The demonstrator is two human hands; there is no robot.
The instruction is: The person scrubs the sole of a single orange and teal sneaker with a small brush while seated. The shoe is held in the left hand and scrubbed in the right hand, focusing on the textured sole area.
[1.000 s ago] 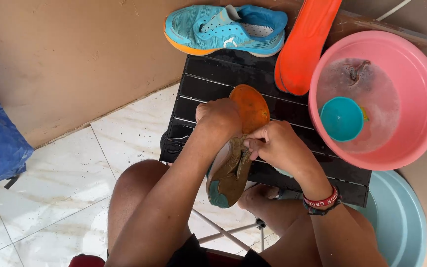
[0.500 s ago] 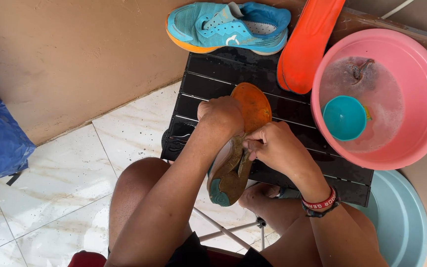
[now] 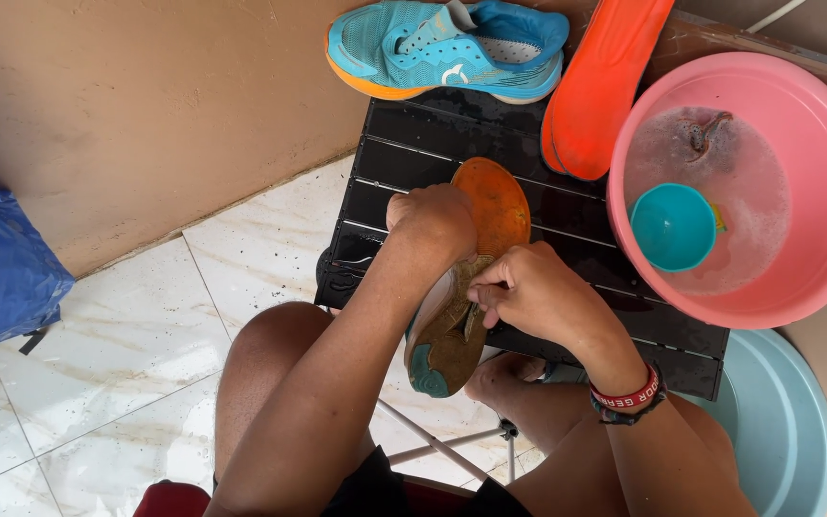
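Currently scrubbing dirty shoe (image 3: 452, 325) sole beside pink basin (image 3: 815, 287): left hand (image 3: 433, 218) clamped on shoe, right hand (image 3: 528, 292) pinched together on sole; next probably needs rinsing.

bare arms, red-black wristband (image 3: 627, 399), dark shorts (image 3: 375, 488)

left hand (image 3: 433, 218) grips muddy shoe (image 3: 466, 278) | right hand (image 3: 528, 292) picks sole

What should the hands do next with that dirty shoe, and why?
Probably keep picking at the sole. The left hand holds the upturned shoe on the black table, and the right hand pinches at its brown, muddy underside, which still looks dirty. The pink basin of soapy water stands close by.
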